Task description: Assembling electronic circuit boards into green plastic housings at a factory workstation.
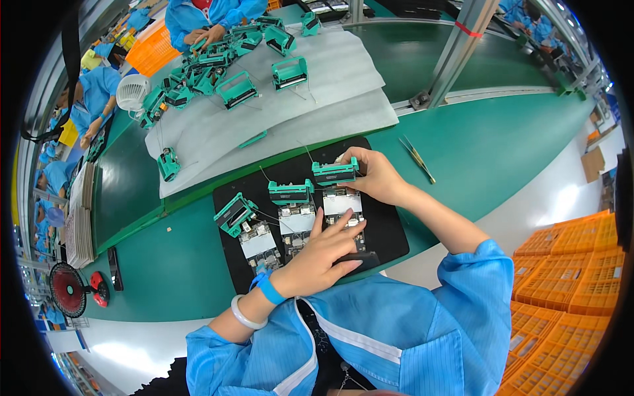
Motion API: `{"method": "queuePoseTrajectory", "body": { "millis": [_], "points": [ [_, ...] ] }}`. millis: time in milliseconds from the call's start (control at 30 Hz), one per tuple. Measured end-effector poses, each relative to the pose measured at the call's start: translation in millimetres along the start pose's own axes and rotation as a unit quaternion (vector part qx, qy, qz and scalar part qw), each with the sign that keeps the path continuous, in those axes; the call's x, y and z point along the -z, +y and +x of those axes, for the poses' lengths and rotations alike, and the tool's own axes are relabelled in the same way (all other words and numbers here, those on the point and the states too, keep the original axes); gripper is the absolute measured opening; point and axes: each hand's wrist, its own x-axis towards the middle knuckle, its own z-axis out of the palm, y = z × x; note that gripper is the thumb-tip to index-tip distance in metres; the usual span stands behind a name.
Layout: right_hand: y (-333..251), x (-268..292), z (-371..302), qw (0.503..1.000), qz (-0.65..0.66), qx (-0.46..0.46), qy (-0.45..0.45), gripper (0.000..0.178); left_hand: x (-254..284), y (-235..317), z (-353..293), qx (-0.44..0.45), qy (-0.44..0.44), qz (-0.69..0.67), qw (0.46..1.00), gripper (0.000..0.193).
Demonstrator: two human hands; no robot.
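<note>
My right hand [375, 177] grips the right end of a green-framed black module [334, 173] at the top of a circuit board [343, 202]. Fingers spread, my left hand [318, 256] lies over the lower part of that board and the one beside it. A dark block [362, 261] shows by its thumb; whether the hand touches it I cannot tell. To the left, a second green-framed module [290, 192] tops the middle board [296, 223], and a third module [236, 214] sits tilted above the left board [257, 243]. A black mat [386, 231] lies under them.
Tweezers [417, 160] lie right of the mat on the green table [489, 142]. Beyond, white foam sheets [330, 86] carry several green modules [239, 90], where another person's hands [206, 35] work. A small fan [69, 290] stands left; orange crates [561, 264] are stacked right.
</note>
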Motion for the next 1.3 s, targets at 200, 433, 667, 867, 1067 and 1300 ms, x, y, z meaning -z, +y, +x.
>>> {"method": "queuePoseTrajectory", "body": {
  "millis": [200,433,667,867,1067,1300],
  "points": [
    [17.4,-5.9,-0.5,0.997,0.015,0.070,0.039,0.030,6.9,13.6,11.9,-0.007,0.210,0.088,0.974,0.027],
    [14.9,-6.0,-6.3,0.998,0.014,0.046,0.044,0.027,-11.3,-2.5,20.0,-0.053,0.236,0.234,0.942,0.034],
    [11.9,-2.5,-9.3,0.999,-0.006,0.037,0.018,0.025,-18.5,-8.8,21.5,-0.070,0.250,0.289,0.921,0.033],
    [12.9,-0.4,-10.0,0.996,-0.036,0.074,0.028,0.025,-19.0,-16.0,28.6,-0.067,0.250,0.327,0.909,0.031],
    [9.1,-0.7,-12.4,0.993,-0.060,0.090,0.049,0.024,-20.3,-19.6,33.6,-0.073,0.260,0.338,0.901,0.027],
    [11.9,2.3,-7.7,0.993,-0.061,0.088,0.050,0.024,-22.7,-31.5,40.1,-0.071,0.259,0.340,0.901,0.022]
  ]
}}
